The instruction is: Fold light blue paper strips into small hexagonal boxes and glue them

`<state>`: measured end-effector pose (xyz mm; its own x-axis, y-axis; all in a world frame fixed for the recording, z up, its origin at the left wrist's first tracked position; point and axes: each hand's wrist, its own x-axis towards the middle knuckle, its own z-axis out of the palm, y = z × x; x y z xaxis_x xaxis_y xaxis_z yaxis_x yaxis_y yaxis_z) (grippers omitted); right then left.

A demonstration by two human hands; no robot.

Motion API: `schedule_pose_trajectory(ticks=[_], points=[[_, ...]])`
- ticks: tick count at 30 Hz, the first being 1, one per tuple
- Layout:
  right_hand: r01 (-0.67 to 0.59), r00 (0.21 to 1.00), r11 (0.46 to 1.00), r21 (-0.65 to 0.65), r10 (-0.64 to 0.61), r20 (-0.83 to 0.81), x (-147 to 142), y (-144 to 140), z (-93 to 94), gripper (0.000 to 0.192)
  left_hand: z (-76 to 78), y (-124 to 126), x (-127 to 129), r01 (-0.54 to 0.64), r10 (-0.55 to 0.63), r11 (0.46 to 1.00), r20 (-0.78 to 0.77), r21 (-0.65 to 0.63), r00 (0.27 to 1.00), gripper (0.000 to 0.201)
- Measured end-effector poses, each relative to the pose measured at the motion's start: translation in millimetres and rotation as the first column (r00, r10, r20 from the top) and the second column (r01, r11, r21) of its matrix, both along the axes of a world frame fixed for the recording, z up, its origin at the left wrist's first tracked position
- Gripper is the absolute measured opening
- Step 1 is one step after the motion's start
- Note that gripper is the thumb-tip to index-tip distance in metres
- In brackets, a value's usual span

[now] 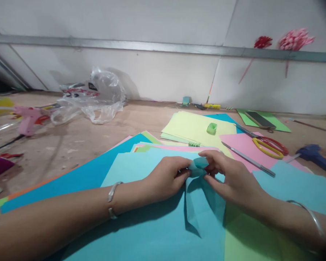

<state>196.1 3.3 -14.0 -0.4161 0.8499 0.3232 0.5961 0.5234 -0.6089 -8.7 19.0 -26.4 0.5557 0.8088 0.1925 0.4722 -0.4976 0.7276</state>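
- L hand (167,177) & R hand (229,174): both pinched shut on the same folded teal paper strip (197,168), fingertips nearly meeting over it from either side.
- Strip posn: centre of view, just above the light-blue sheet (141,232); the gathered top sits between my thumbs and forefingers, 2 loose tails hang down toward me and touch the sheet.
- L wrist: silver bangle (112,199). R wrist: second bangle (312,217), partly out of frame.
- Under my forearms: overlapping coloured sheets, i.e. darker blue sheet (78,177) on the L, green sheet (255,239) under the R arm.
- Beyond hands: pale yellow sheets (195,127) w/ a small folded green piece (212,128) lying on top; a 2nd small green pleated bit (194,144) at their near edge.
- R of hands: pink sheet (241,145) w/ a grey pen-like stick (248,159) lying diagonally across it; scissors (268,145) w/ red & yellow handles just beyond.
- Far R: dark blue glue gun (315,156) on the tabletop (78,137).
- Far L: pink glue gun (28,119), crumpled clear plastic bag (97,98) near the wall.
- Wall, upper R: red paper flower (263,42) & pink paper flower (295,39) on stems.
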Motion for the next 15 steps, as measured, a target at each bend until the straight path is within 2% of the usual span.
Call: schedule_pose_trajectory(ticks=[3, 8, 11, 13, 15], points=[[-0.025, 1.0, 1.0, 0.019, 0.025, -0.011, -1, -2, 1.7, 0.04, -0.1, 0, 0, 0.002, -0.002, 1.0, -0.026, 0.013, 1.0, 0.02], [-0.055, 0.997, 0.995, 0.087, 0.05, 0.059, -2, -3, 8.5, 0.012, 2.7, -2, 3, 0.005, -0.005, 1.0, 0.024, -0.027, 1.0, 0.017], [-0.08, 0.992, 0.985, 0.151, 0.064, 0.108, -1, -2, 10.5, 0.008, 3.0, -2, 4, 0.012, 0.019, 0.978, 0.145, -0.206, 0.989, 0.022], [-0.101, 0.986, 0.978, 0.184, 0.074, 0.152, 0, -2, 10.0, 0.011, 1.7, -2, 5, 0.044, 0.034, 0.938, 0.219, -0.343, 0.975, 0.025], [-0.109, 0.981, 0.974, 0.199, 0.073, 0.181, 1, -2, 8.8, 0.013, -0.2, -1, 6, 0.08, 0.041, 0.902, 0.269, -0.424, 0.962, 0.027]])
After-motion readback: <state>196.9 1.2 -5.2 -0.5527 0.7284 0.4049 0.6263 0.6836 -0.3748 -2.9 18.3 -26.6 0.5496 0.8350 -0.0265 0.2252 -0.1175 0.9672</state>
